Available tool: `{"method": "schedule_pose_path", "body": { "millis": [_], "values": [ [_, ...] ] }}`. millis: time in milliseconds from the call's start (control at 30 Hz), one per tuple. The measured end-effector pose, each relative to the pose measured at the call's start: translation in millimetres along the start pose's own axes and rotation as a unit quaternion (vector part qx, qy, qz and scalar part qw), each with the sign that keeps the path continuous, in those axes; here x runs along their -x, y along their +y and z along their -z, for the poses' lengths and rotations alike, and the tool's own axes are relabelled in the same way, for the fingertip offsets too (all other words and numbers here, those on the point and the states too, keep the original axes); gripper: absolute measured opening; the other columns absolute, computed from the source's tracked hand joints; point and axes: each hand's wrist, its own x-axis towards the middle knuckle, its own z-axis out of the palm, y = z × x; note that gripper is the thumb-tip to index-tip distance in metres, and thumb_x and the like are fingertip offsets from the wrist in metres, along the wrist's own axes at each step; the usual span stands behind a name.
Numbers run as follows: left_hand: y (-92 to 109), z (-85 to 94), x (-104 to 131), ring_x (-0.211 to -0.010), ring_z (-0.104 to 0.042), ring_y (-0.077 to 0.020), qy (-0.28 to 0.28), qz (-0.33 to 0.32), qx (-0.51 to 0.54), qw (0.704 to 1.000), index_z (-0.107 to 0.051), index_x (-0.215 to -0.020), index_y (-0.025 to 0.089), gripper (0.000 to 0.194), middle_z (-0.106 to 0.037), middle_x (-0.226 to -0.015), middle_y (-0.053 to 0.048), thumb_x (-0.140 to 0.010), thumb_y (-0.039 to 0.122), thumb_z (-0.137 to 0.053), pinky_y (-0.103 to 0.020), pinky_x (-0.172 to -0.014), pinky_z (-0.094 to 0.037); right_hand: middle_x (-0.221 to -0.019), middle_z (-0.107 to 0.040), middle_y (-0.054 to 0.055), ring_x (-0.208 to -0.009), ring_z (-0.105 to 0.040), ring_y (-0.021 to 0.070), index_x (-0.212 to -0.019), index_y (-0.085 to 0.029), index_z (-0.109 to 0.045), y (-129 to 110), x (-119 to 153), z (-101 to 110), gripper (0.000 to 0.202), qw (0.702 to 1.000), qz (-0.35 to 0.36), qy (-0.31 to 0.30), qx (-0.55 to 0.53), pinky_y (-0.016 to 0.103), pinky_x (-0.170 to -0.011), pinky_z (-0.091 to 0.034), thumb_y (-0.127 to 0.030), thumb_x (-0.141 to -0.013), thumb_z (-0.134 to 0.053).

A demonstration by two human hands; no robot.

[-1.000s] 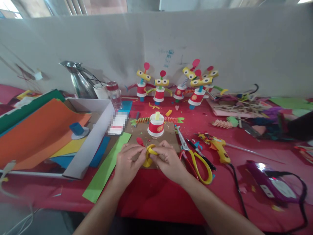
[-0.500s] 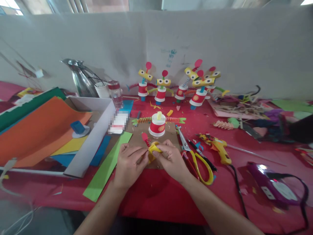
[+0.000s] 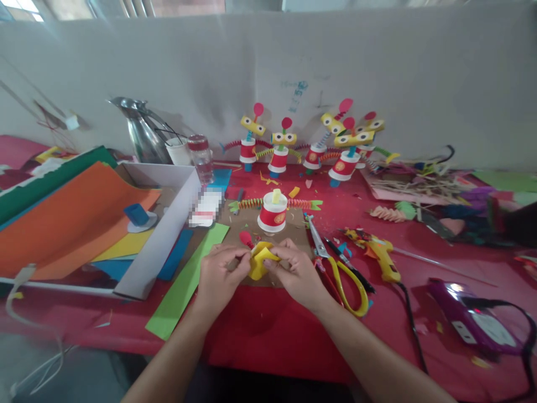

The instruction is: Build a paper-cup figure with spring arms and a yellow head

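Between my hands is a curled yellow paper piece (image 3: 260, 264), with a red paper disc (image 3: 246, 239) on a folded strip at its upper left. The fingers of my left hand (image 3: 222, 274) pinch its left edge, near the red strip. My right hand (image 3: 296, 274) grips the right edge of the yellow paper between thumb and fingers. Just beyond them stands a red and white paper cup figure (image 3: 272, 214) with folded paper arms spread to both sides and a small yellow piece on top. It rests on a brown board (image 3: 296, 235).
Several finished cup figures (image 3: 277, 159) stand by the wall. Scissors (image 3: 342, 280), pens and a yellow glue gun (image 3: 384, 257) lie at right, near a purple device (image 3: 474, 319). At left are a green strip (image 3: 188, 282) and a white box (image 3: 163, 240) of coloured paper.
The yellow paper has opened out and shows more of its face. My left fingers have shifted slightly left on it. The whole view has moved a little.
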Motion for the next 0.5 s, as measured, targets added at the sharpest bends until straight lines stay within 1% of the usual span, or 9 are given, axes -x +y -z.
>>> {"method": "schedule_pose_path", "body": {
  "millis": [100,200,267,333,400,467,500],
  "values": [
    [-1,4.1,-2,-0.068,-0.066,-0.0153,-0.007,0.096,0.056,0.994,-0.072,-0.073,0.021,0.013,-0.073,-0.074,0.0,-0.081,0.02,-0.061,-0.026,-0.063,-0.049,-0.076,-0.051,0.002,-0.078,-0.051,0.0186,-0.075,-0.022,-0.069,-2,-1,2,0.013,0.999,-0.008,-0.006,-0.039,0.032,-0.072,-0.045,-0.029,-0.084,-0.062],
    [-7,5.7,-4,-0.064,-0.064,-0.0149,0.013,0.181,0.106,0.978,-0.073,-0.074,0.019,0.013,-0.072,-0.07,0.0,-0.08,0.024,-0.063,-0.024,-0.058,-0.049,-0.078,-0.052,0.002,-0.079,-0.052,0.018,-0.079,-0.023,-0.071,-6,-1,7,0.016,0.996,-0.011,-0.024,-0.088,0.033,-0.074,-0.046,-0.036,-0.084,-0.063],
    [-11,5.7,-4,-0.063,-0.063,-0.0151,0.027,0.224,0.142,0.964,-0.073,-0.074,0.017,0.015,-0.072,-0.069,-0.001,-0.079,0.028,-0.065,-0.023,-0.057,-0.049,-0.078,-0.053,0.002,-0.079,-0.053,0.0181,-0.081,-0.023,-0.072,-8,-2,10,0.02,0.992,0.0,-0.046,-0.115,0.034,-0.075,-0.046,-0.04,-0.085,-0.062],
    [-14,5.3,-4,-0.063,-0.063,-0.0152,0.027,0.248,0.169,0.954,-0.073,-0.076,0.016,0.019,-0.071,-0.07,-0.002,-0.08,0.033,-0.066,-0.023,-0.056,-0.048,-0.077,-0.055,0.002,-0.079,-0.054,0.0183,-0.081,-0.022,-0.071,-9,-2,11,0.023,0.99,0.005,-0.063,-0.123,0.034,-0.075,-0.047,-0.042,-0.086,-0.061],
    [-14,4.6,-4,-0.066,-0.063,-0.0155,0.015,0.246,0.179,0.953,-0.074,-0.08,0.016,0.022,-0.071,-0.074,-0.003,-0.081,0.036,-0.065,-0.023,-0.058,-0.048,-0.08,-0.059,0.002,-0.079,-0.057,0.0182,-0.084,-0.022,-0.069,-9,-1,10,0.021,0.989,-0.004,-0.056,-0.133,0.033,-0.075,-0.048,-0.041,-0.087,-0.061],
    [-14,3.4,-3,-0.074,-0.064,-0.0164,-0.001,0.234,0.188,0.954,-0.074,-0.088,0.017,0.024,-0.072,-0.081,-0.004,-0.084,0.038,-0.062,-0.024,-0.065,-0.049,-0.091,-0.064,0.003,-0.085,-0.061,0.0184,-0.098,-0.023,-0.066,-7,-1,7,0.018,0.986,-0.015,-0.026,-0.161,0.032,-0.076,-0.05,-0.037,-0.086,-0.064],
    [-13,2.5,-4,-0.077,-0.064,-0.0169,-0.012,0.235,0.199,0.951,-0.073,-0.092,0.017,0.024,-0.072,-0.085,-0.005,-0.084,0.037,-0.061,-0.025,-0.069,-0.049,-0.098,-0.066,0.003,-0.09,-0.062,0.0185,-0.108,-0.025,-0.063,-5,-1,5,0.024,0.984,-0.015,-0.006,-0.177,0.031,-0.078,-0.051,-0.035,-0.086,-0.065]
  ]
}}
